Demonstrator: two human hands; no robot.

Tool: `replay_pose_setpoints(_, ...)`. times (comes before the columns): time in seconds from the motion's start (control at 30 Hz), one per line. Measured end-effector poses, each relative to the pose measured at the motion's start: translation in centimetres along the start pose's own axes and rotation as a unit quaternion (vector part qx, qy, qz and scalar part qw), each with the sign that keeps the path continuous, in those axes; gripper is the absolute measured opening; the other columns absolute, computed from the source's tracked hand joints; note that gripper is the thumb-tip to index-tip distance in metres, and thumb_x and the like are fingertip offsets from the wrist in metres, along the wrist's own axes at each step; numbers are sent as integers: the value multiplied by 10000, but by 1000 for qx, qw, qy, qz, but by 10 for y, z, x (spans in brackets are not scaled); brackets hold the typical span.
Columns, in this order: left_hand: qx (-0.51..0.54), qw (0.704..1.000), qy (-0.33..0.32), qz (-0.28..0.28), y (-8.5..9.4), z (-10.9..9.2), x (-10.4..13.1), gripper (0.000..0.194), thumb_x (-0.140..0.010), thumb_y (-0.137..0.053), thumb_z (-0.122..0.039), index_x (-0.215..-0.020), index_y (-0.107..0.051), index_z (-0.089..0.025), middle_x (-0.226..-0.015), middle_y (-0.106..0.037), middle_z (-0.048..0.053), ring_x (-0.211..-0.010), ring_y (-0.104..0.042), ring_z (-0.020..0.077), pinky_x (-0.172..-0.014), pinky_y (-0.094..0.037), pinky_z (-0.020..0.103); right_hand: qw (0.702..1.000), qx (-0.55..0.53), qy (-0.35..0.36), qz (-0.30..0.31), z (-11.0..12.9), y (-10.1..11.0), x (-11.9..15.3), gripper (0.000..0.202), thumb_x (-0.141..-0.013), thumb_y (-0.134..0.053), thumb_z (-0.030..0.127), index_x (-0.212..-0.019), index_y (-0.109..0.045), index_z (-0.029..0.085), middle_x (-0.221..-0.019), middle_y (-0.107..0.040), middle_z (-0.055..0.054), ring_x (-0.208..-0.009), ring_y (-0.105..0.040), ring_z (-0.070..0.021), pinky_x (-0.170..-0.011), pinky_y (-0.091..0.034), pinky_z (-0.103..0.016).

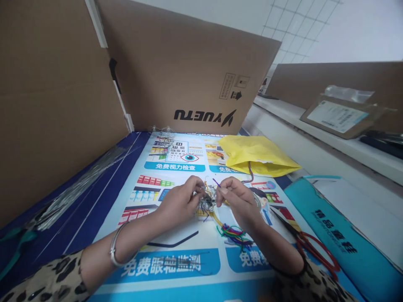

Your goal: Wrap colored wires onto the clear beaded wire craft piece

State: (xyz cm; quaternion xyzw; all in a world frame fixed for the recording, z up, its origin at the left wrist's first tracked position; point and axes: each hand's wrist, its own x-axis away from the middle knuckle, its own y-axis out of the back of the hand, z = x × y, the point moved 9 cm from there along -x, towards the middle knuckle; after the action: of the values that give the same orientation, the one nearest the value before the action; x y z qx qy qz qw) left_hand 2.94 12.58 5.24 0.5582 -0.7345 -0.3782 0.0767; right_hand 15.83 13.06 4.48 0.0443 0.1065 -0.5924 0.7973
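Left hand point(187, 197): my thumb and forefinger are pinched together on the left edge of a small, tangled cluster of silvery wire with dark and yellow parts point(208, 200). The cluster sits between my hands, over a blue-and-white printed sheet point(176, 289). Right hand point(241, 201): thumb and forefinger appear clamped on a thin purple strand point(216, 182), its tip pointing up and left.

Handling, in my judgement: the left pinch should keep the cluster still and light pressure should spare the wire from bending; the right should guide the strand clear of snags.

Limits: my fingers cover the contact points, and the strand's path into the cluster is too fine to trace. The inside of the yellow fabric pouch point(261, 153) is hidden. The teal-handled cutting tool point(23, 237) is cut off at the left edge.
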Motion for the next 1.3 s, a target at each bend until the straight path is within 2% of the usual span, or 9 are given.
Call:
replay_pose_setpoints(0.13,128,991,25,34,0,2,1,158,-833,-430,-129,-965,-427,-216,-824,-714,24,-717,-656,155,-599,-473,266,1000,7,-3,-7,-1,2,-2,106,-861,-551,270,-784,-537,198,-641,-584,33,-574,-533,-109,-596,-416,-263)
replay_pose_setpoints(0.27,201,972,78,89,-3,4,3,196,-808,-426,-109,-975,-410,-212,-806,-705,18,-578,-591,114,-495,-415,218,999,43,-21,-14,1,2,-3,114,-848,-556,279,-773,-537,194,-655,-598,28,-572,-564,-108,-591,-453,-258)
replay_pose_setpoints(0.43,136,984,76,91,10,1,0,258,-726,-425,-24,-911,-442,-203,-830,-696,-5,-705,-606,116,-627,-433,234,990,132,-20,-38,8,6,-6,118,-839,-550,290,-772,-538,194,-574,-558,45,-551,-544,-110,-570,-439,-245)
replay_pose_setpoints(0.57,110,986,67,107,10,2,-2,243,-732,-410,-25,-893,-464,-200,-823,-682,-9,-755,-615,128,-719,-442,271,989,149,-12,-18,9,1,-7,101,-847,-536,282,-794,-534,197,-598,-563,41,-574,-545,-114,-579,-432,-245)
replay_pose_setpoints(0.83,10,994,-44,102,2,-15,4,304,-684,-362,3,-828,-526,-209,-829,-633,-8,-867,-533,171,-757,-412,304,980,196,37,12,8,-20,-4,75,-871,-492,243,-812,-502,198,-677,-562,19,-627,-538,-121,-609,-436,-260)
replay_pose_setpoints(1.03,71,996,12,59,8,-4,3,205,-743,-420,-90,-866,-548,-193,-869,-614,9,-834,-545,162,-763,-426,303,973,215,86,10,7,-24,2,49,-889,-474,217,-861,-507,194,-751,-593,-7,-687,-591,-134,-636,-476,-267)
replay_pose_setpoints(1.1,97,994,32,44,9,1,3,154,-797,-418,-130,-857,-545,-194,-839,-604,-1,-795,-549,146,-742,-428,285,953,259,154,21,16,-30,6,62,-880,-473,178,-843,-521,186,-807,-604,-35,-768,-594,-149,-695,-492,-287)
replay_pose_setpoints(1.17,116,991,49,38,9,4,5,112,-831,-428,-173,-854,-536,-196,-800,-592,-14,-753,-547,133,-718,-427,269,912,328,242,38,27,-41,15,90,-871,-460,134,-843,-538,170,-862,-618,-72,-848,-587,-171,-759,-502,-315)
replay_pose_setpoints(1.3,140,984,110,20,10,13,9,90,-836,-500,-283,-850,-523,-198,-747,-609,-28,-704,-566,128,-674,-429,254,753,526,387,80,29,-71,42,150,-848,-451,75,-901,-585,114,-985,-648,-166,-899,-587,-231,-762,-518,-379)
